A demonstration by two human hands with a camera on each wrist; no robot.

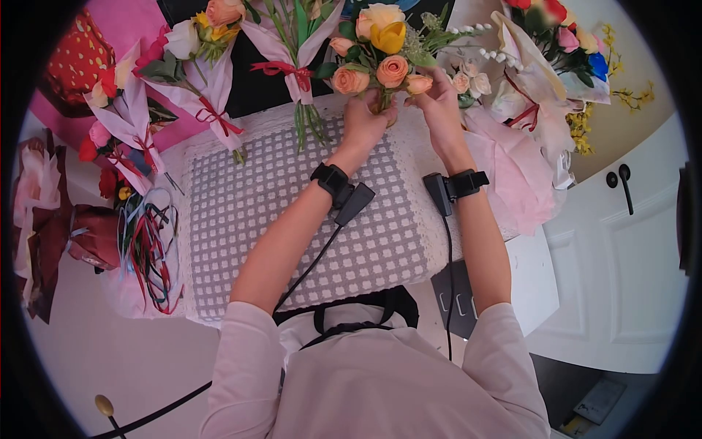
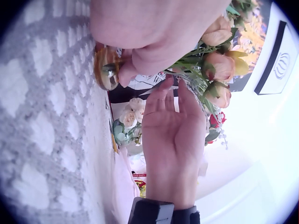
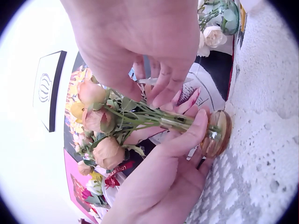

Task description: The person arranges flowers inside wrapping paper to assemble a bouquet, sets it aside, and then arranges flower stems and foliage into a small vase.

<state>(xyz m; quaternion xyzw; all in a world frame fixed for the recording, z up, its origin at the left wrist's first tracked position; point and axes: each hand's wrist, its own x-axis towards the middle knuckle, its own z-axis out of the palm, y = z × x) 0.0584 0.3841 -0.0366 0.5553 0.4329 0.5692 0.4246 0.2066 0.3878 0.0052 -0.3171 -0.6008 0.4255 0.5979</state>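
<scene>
A small glass vase (image 3: 217, 135) with an amber-tinted base stands on the white lace cloth, tilted by the camera's angle in the right wrist view. Peach roses (image 1: 393, 71), a yellow tulip (image 1: 387, 38) and green stems (image 3: 147, 115) rise from its neck. My left hand (image 1: 363, 123) holds the vase low down, thumb along the glass. Beside the blooms is my right hand (image 1: 441, 110), its fingers extended at the stems and leaves. The left wrist view shows the right palm (image 2: 173, 133) facing the flowers, with nothing gripped in it.
Wrapped bouquets (image 1: 289, 69) with red ribbons lie along the table's back and left. A ribbon bundle (image 1: 150, 245) hangs at the left edge. White roses (image 3: 212, 36) in a glass and pink wrapping (image 1: 504, 161) are on the right. A grey-white checked cloth (image 1: 292, 212) covers the front.
</scene>
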